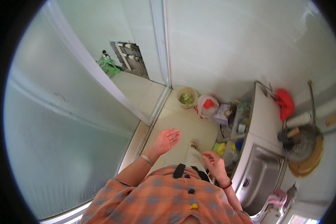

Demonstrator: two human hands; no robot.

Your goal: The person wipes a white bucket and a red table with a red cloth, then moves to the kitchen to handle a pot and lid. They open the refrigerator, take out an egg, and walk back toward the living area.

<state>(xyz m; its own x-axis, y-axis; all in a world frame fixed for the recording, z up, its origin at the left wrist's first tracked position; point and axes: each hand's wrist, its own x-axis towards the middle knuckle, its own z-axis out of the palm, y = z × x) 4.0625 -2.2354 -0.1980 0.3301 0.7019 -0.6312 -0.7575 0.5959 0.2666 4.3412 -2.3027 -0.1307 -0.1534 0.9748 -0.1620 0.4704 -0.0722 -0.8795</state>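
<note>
My left hand (167,140) is held out palm up in front of the body, its fingers apart and nothing in it. A metal bracelet is on that wrist. Beside the counter, my right hand (215,165) hangs with its fingers curled; whether something small is in it cannot be seen. A beaded bracelet is on that wrist. Between the hands, one foot (194,144) stands on the tiled floor (182,126). To the right of my right hand is a stainless steel sink (261,177) set in a white counter (266,123).
A bin with green scraps (187,98), a bag-lined bin (208,106) and a box (222,114) stand along the wall. Shelves under the counter hold several items. On the left is a frosted glass sliding door (72,117). Pans (302,148) hang at the right.
</note>
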